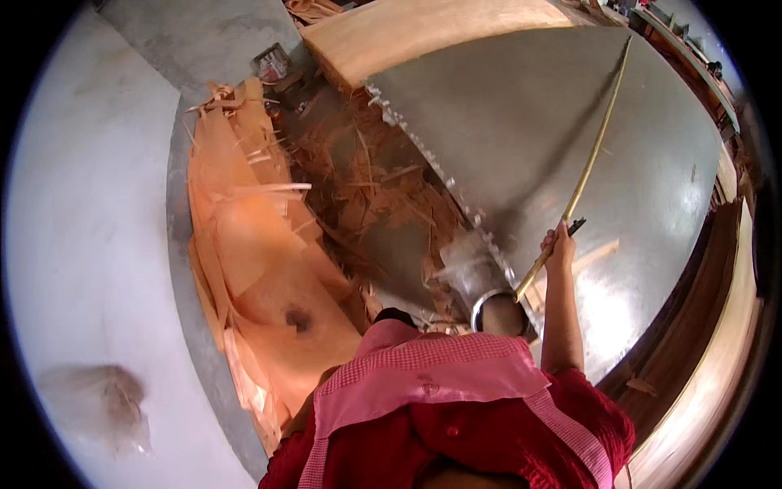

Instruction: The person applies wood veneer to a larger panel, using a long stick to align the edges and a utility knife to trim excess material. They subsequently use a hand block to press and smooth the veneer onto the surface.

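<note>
Person's R hand [560, 244] has fingers wrapped round a long thin stick [593, 155], slanting over the grey surface [652, 179], w/ a small dark item [577, 226] alongside. L hand out of view; can't tell its grip.

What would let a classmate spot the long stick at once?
Find the large grey surface right of the orange sheets. There, the right hand grips the stick. Unlike the shorter pale strip near the hand, it is long and yellowish.

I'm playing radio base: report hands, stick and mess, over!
Right hand gripping long stick, something dark. Left hand unseen. Stick slants over grey table. Wood scraps left of table.
</note>
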Demonstrator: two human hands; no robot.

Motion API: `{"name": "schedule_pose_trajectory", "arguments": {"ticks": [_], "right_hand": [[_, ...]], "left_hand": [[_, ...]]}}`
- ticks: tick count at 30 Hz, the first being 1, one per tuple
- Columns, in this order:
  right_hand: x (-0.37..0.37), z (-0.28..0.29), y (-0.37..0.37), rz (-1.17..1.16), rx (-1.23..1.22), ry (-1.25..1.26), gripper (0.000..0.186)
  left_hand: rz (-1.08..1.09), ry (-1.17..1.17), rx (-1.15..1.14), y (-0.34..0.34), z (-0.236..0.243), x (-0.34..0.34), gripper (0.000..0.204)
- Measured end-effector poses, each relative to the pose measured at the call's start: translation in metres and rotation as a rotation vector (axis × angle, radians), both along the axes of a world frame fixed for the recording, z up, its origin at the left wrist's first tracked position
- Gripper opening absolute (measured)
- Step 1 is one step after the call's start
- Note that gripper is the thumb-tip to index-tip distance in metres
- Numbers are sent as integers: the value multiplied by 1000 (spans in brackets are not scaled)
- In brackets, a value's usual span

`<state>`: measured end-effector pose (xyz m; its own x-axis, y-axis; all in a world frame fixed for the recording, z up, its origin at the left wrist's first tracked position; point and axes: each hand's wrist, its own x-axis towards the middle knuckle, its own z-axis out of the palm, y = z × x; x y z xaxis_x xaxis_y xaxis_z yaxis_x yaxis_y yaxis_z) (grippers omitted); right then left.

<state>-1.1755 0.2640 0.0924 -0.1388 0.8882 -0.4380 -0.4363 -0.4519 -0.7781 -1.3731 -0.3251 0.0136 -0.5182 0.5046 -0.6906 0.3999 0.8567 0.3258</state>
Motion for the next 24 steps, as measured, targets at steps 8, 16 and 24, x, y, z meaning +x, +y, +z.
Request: {"name": "schedule_pose_trajectory", "arguments": {"ticks": [8,16,24], "right_hand": [[-188,-4,14,-91,36,-123,17],[-474,25,83,-240,138,-163,14],[-743,18,180,-172,260,-317,13]], "left_hand": [[294,-36,-151,-31,-61,-195,39],[130,22,143,155,-65,-535,38],[-128,-46,392,371,-55,-806,37]]}}
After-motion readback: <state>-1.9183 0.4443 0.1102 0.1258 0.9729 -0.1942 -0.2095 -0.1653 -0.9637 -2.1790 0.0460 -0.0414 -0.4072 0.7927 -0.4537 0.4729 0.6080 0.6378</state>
